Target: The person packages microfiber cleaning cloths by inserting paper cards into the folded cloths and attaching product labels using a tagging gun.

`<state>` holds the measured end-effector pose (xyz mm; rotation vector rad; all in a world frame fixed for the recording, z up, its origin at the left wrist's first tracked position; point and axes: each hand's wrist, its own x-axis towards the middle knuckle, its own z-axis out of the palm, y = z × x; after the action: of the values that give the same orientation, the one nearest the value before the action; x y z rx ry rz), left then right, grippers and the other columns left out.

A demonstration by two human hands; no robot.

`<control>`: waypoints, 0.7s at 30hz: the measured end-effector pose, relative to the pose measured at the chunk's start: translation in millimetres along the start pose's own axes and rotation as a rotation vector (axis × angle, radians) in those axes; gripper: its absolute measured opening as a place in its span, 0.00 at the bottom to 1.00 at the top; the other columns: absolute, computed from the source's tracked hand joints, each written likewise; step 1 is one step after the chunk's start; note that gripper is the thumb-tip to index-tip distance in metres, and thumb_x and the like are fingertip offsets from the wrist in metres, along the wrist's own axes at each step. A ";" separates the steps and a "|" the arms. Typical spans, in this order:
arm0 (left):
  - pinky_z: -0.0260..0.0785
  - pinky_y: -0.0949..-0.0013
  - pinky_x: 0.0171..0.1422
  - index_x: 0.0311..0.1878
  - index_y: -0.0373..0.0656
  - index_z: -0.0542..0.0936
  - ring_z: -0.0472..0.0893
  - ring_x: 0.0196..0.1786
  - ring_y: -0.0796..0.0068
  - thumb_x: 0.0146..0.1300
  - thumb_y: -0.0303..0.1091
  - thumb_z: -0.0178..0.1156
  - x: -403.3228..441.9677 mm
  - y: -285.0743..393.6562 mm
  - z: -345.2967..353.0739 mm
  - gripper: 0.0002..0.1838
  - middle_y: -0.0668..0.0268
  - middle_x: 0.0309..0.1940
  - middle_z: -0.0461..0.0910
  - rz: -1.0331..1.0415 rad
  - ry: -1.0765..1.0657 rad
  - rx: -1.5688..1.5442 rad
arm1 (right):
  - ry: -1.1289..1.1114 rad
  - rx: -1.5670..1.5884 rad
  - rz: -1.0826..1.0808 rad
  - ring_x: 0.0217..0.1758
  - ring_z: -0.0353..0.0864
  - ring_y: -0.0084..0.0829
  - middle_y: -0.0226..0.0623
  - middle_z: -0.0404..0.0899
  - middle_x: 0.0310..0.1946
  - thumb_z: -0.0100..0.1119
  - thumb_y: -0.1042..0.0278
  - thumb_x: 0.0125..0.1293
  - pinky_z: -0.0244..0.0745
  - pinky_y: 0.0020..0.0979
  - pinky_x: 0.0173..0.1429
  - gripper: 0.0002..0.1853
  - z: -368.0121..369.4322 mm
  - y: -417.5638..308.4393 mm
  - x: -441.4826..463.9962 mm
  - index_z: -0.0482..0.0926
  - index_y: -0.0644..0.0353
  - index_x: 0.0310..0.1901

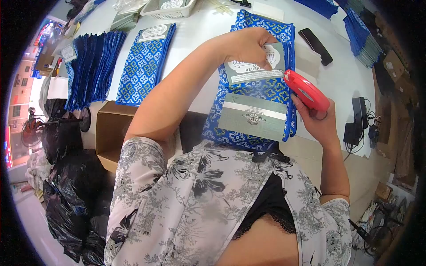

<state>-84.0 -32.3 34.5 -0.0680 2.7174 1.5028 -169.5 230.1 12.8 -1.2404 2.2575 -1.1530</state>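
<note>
A blue patterned cleaning cloth (257, 91) lies folded on a pile at the table's front edge, below my chest. Across its upper part sits a label card (246, 73) printed "cleaning cloth, reusable". My left hand (250, 46) reaches over this card, its thumb and fingers closed on the card's right side. My right hand (315, 119) grips a red tagging gun (308, 91), whose tip points left at the card's edge near my left fingertips. Nearer me lies a grey-green card panel (253, 116) with a white band and a round emblem.
More patterned cloths (144, 66) and a dark blue row of folded cloths (95, 66) lie left. A white basket (168, 11) stands behind. To the right are a black oblong object (316, 46) and power adapters (357, 119). A cardboard box (111, 133) stands below the table's left side.
</note>
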 end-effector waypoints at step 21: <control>0.73 0.65 0.60 0.56 0.25 0.78 0.84 0.53 0.57 0.43 0.24 0.70 -15.9 24.8 17.1 0.32 0.44 0.48 0.83 0.008 0.251 0.257 | 0.063 -0.131 -0.114 0.18 0.65 0.14 0.26 0.74 0.16 0.70 0.68 0.63 0.59 0.23 0.24 0.09 3.0 -24.8 2.9 0.85 0.65 0.40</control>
<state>-69.3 -4.3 47.2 -0.2542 3.0871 1.2060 -155.5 218.8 30.4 -1.4177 2.3691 -1.1127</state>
